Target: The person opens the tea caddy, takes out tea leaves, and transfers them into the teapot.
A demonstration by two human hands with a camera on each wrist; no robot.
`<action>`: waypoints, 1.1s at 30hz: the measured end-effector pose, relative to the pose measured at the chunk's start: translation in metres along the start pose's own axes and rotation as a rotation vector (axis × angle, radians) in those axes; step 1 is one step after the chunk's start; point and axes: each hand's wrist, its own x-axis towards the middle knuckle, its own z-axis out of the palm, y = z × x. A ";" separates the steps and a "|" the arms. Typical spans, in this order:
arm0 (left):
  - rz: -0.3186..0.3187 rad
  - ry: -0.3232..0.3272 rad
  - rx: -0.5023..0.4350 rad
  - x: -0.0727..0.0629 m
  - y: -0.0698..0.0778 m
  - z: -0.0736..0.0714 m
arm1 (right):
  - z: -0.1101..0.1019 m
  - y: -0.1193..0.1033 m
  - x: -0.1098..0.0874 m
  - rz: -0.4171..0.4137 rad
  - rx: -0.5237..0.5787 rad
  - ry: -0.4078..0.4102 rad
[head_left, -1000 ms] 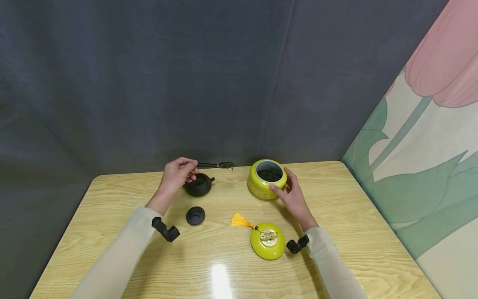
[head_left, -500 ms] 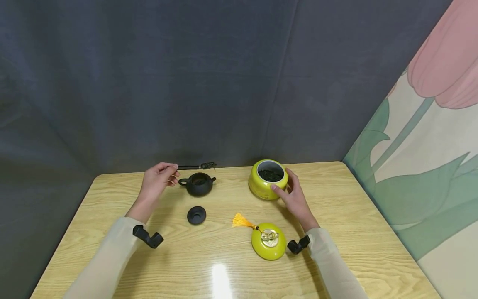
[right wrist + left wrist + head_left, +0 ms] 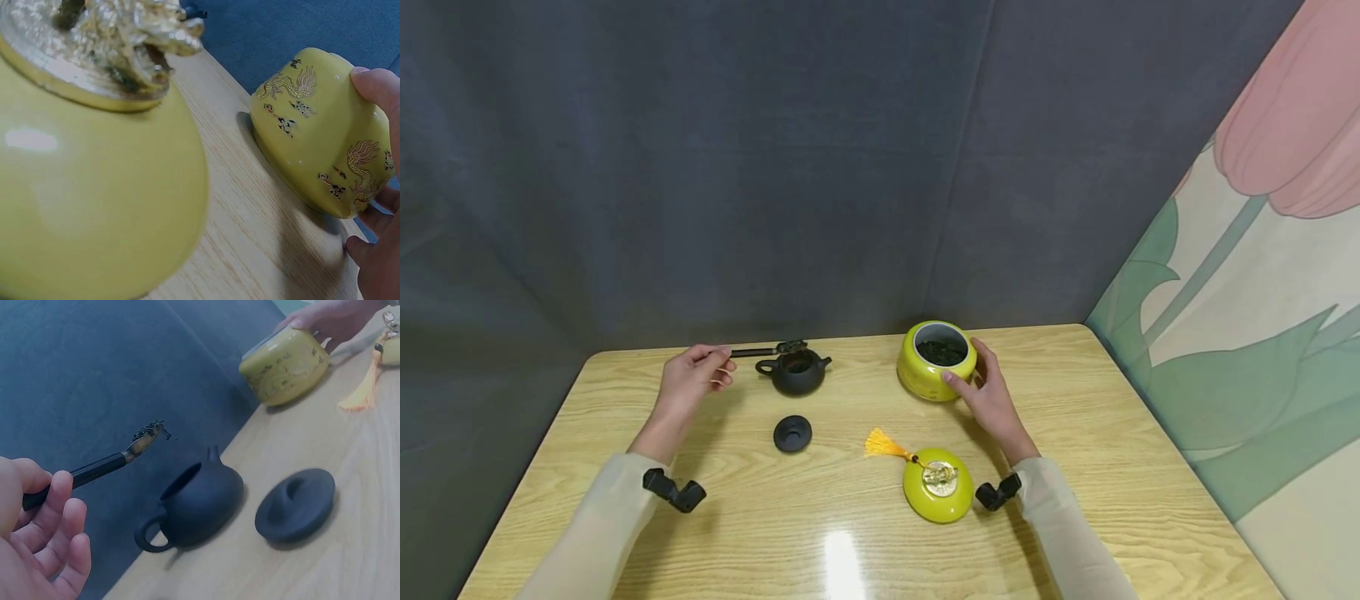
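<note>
My left hand (image 3: 688, 375) pinches the black handle of a tea scoop (image 3: 100, 470) between thumb and fingers. Dark tea leaves (image 3: 149, 430) are heaped on the scoop's metal end, which is held above the black teapot (image 3: 797, 379). The teapot stands uncovered, its handle toward my left hand and its spout pointing right. In front of it on the table lies its round black lid (image 3: 792, 433). My right hand (image 3: 991, 400) grips the side of a yellow jar (image 3: 917, 379), thumb in front and fingers behind. Dark tea leaves show inside the jar, and dragons decorate its outside.
The jar's yellow lid (image 3: 938, 504), with a gold knob and an orange tassel (image 3: 883, 443), lies in front of the jar. A dark curtain (image 3: 775, 167) hangs behind the wooden table (image 3: 760, 542). A flower-patterned wall covering (image 3: 1262, 333) is at the right.
My left hand has drawn left and then lowered, bringing the loaded end of the scoop from right of the teapot to over it. The right hand stays on the jar.
</note>
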 end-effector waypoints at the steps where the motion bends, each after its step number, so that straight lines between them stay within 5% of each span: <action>1: -0.005 0.000 0.003 -0.001 -0.001 0.000 | 0.000 0.000 0.000 0.002 0.004 -0.001; 11: -0.028 0.004 0.023 0.002 -0.014 0.001 | 0.000 0.000 -0.002 -0.003 -0.014 0.014; 26: 0.057 0.043 0.097 0.003 -0.012 0.013 | 0.001 0.001 -0.001 -0.005 -0.017 0.012; 33: 0.267 0.104 0.430 -0.003 -0.005 0.023 | 0.002 0.005 0.000 -0.010 -0.018 0.008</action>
